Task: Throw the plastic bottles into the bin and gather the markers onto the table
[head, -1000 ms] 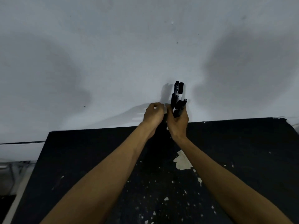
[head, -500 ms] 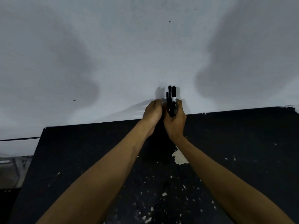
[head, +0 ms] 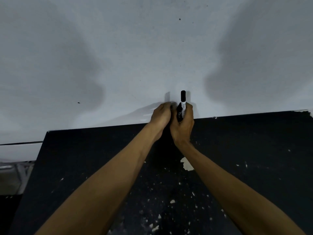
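Note:
Both my hands meet at the far edge of the black table [head: 254,150], close to the wall. My right hand [head: 183,126] is closed around a bunch of black markers [head: 183,103] held upright; one capped marker with a white label sticks up above the fingers, the others are mostly hidden in the fist. My left hand [head: 160,116] is curled against the bunch from the left, its fingers touching the markers. No plastic bottles and no bin are in view.
The black tabletop has chipped paint with a pale patch [head: 187,164] and many white flecks. A plain grey-white wall [head: 152,48] rises directly behind the table. At the left, beyond the table edge, a dim floor area [head: 11,177] shows.
The markers have sunk lower into my right fist and closed together, so one stands out now. Both hands stayed at the table's far edge; my view tilted a little.

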